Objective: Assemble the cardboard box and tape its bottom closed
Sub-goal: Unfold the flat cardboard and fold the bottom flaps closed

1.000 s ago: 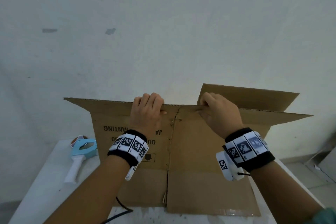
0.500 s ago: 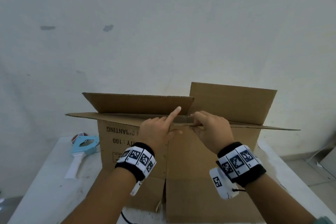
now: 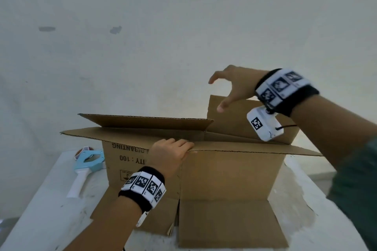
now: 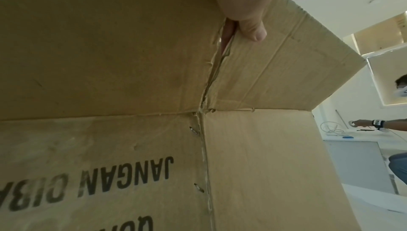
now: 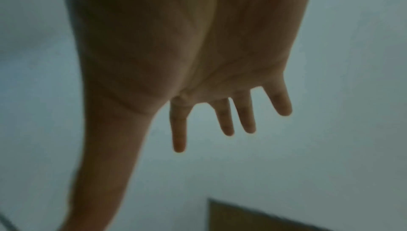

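A brown cardboard box (image 3: 228, 179) stands upside down on the white table (image 3: 40, 210), its printing inverted and its top flaps spread open. My left hand (image 3: 183, 146) grips the near flap's edge at the corner seam, fingers curled over the top. The left wrist view shows its thumb (image 4: 249, 26) pressed under that flap of the box (image 4: 253, 165). My right hand (image 3: 224, 92) hovers over the upright far-right flap (image 3: 234, 120) with fingers spread, holding nothing. The right wrist view shows its fingers (image 5: 244, 114) straight and that flap's corner (image 5: 253, 217) below.
A light blue and white tape dispenser (image 3: 87, 161) lies on the table left of the box. A bare white wall rises close behind. In the left wrist view another person (image 4: 374, 123) works at a desk far to the right.
The flat box has been pulled open into shape. My right hand let go of the near flap and rose above the far-right flap. My left hand shifted to grip the near flap's edge.
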